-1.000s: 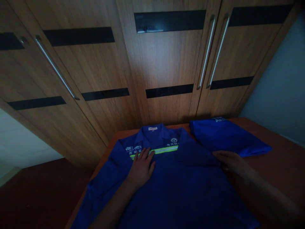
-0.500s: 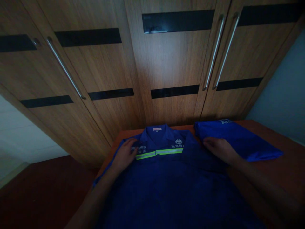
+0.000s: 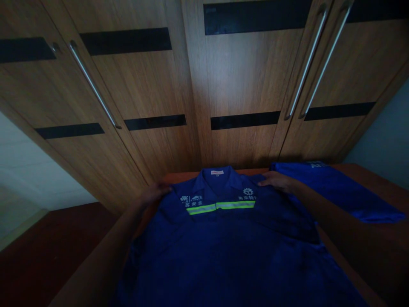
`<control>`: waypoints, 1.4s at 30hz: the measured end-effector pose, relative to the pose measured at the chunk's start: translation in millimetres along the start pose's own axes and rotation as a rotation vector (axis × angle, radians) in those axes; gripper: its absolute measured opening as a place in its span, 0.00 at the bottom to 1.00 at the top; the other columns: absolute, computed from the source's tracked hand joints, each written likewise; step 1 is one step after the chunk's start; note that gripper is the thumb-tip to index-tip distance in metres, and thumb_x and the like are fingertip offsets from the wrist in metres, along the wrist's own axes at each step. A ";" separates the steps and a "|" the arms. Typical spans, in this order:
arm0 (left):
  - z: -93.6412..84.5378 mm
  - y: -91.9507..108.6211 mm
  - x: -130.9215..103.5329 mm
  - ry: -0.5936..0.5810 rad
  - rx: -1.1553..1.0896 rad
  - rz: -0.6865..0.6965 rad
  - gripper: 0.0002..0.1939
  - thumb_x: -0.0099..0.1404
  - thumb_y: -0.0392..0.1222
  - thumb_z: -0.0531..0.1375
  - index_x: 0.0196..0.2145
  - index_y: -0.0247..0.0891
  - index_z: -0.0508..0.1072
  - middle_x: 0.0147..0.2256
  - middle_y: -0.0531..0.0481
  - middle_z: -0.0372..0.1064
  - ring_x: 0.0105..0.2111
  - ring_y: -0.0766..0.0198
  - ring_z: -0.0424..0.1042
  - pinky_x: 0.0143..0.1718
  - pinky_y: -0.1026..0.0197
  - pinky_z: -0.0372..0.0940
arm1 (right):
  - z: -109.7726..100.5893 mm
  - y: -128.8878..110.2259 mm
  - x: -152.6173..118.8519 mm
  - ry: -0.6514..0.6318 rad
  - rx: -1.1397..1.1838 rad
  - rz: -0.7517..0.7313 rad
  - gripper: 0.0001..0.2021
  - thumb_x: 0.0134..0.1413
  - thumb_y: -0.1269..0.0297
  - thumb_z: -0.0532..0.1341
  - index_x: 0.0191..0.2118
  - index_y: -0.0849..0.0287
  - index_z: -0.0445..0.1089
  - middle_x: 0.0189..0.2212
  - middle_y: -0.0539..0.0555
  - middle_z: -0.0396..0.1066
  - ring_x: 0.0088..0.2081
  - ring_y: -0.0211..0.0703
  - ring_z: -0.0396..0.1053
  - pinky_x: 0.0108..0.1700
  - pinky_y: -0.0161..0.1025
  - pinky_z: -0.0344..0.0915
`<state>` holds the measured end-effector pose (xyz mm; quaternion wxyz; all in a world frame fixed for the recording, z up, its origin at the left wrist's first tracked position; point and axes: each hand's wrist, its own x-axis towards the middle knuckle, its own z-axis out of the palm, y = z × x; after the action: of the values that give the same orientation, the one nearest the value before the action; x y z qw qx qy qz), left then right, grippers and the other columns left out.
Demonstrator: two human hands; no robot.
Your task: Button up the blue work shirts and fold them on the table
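A dark blue work jacket [image 3: 223, 251] lies front up, its collar toward the wardrobe. White lettering and a yellow-green reflective stripe run across its chest, and a pale label shows inside the neck. My left hand [image 3: 155, 192] is closed at the left shoulder edge of the jacket, its fingers in deep shadow. Across from it, my right hand [image 3: 277, 181] pinches the other shoulder between thumb and fingers. The lower part of the jacket fades into darkness.
Under the jacket is a reddish-brown surface [image 3: 180, 175]. A folded bright blue cloth item [image 3: 332, 187] with white letters lies to the right. Behind stands a wooden wardrobe [image 3: 236, 76] with long metal handles. Dark red floor [image 3: 64, 238] shows at the left.
My left hand has moved outward from the chest lettering to the shoulder edge. My right hand has moved onto the opposite shoulder and closed there. The view has shifted slightly.
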<state>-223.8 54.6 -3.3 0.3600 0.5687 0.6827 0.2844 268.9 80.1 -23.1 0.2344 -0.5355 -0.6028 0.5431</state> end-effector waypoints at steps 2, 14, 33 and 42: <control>1.4 5.2 4.1 -0.079 0.001 -0.007 0.17 0.40 0.52 0.68 0.23 0.36 0.74 0.20 0.52 0.71 0.23 0.61 0.69 0.22 0.65 0.60 | -1.2 0.7 2.4 0.018 -0.044 0.022 0.15 0.39 0.58 0.68 0.35 0.60 0.75 0.35 0.56 0.78 0.36 0.49 0.76 0.40 0.42 0.73; 11.3 12.6 7.5 0.067 -0.049 0.110 0.23 0.44 0.58 0.64 0.29 0.35 0.75 0.26 0.50 0.73 0.27 0.60 0.72 0.28 0.63 0.64 | -13.0 -7.9 9.1 0.514 -0.425 -0.223 0.05 0.42 0.65 0.65 0.29 0.58 0.73 0.31 0.52 0.75 0.38 0.50 0.72 0.46 0.43 0.65; -13.4 -64.0 -206.6 0.159 0.719 0.881 0.11 0.64 0.43 0.56 0.41 0.50 0.76 0.40 0.53 0.77 0.41 0.60 0.75 0.42 0.59 0.71 | 60.5 75.3 -203.1 0.339 -0.974 -0.726 0.21 0.49 0.79 0.50 0.42 0.50 0.72 0.41 0.53 0.74 0.43 0.47 0.71 0.46 0.44 0.68; -1.0 -58.4 -220.8 0.193 0.938 0.951 0.11 0.66 0.41 0.55 0.43 0.45 0.75 0.41 0.52 0.77 0.40 0.60 0.75 0.42 0.58 0.70 | 66.5 69.7 -205.6 0.303 -1.204 -0.774 0.25 0.47 0.84 0.50 0.46 0.52 0.70 0.43 0.52 0.73 0.42 0.43 0.72 0.44 0.40 0.70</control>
<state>-237.3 -173.2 -12.1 -0.1518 0.8755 0.4385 0.1350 303.7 -143.2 -44.7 0.1555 -0.3893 -0.9040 -0.0841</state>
